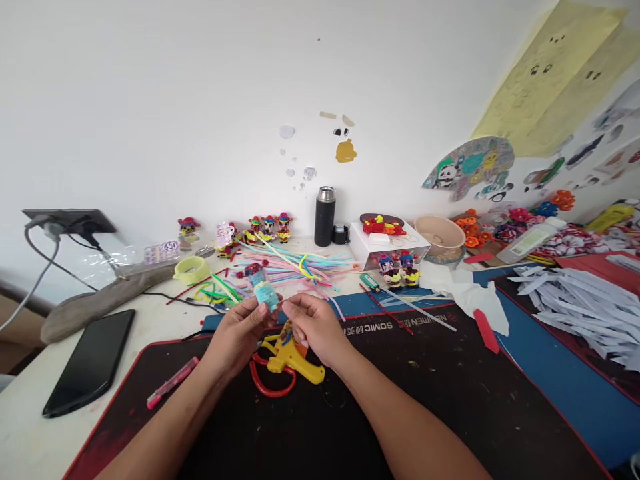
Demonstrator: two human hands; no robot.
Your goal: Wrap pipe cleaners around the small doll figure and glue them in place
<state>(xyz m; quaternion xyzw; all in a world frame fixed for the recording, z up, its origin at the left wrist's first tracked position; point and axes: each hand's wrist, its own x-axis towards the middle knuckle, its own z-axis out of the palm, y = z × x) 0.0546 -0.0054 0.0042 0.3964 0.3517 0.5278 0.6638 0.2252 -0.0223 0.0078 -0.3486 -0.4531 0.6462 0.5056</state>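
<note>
My left hand (243,328) is closed around a small doll (265,295) with a light blue fuzzy body and dark red pieces at its top, held tilted above the mat. Close against the doll's lower right side, my right hand (313,325) pinches thumb to forefinger. What lies in that pinch is too small to make out. Beneath both hands are a yellow glue gun (299,365) and red-handled scissors (273,390), partly hidden by the hands. A pink pen-like tool (173,383) rests beside my left forearm.
Loose pastel pipe cleaners (300,267) lie behind the hands. Several finished dolls (269,229) stand along the wall near a black thermos (325,219). A phone (90,362) is at left. White paper strips (585,310) pile up at right, past a white box (387,243).
</note>
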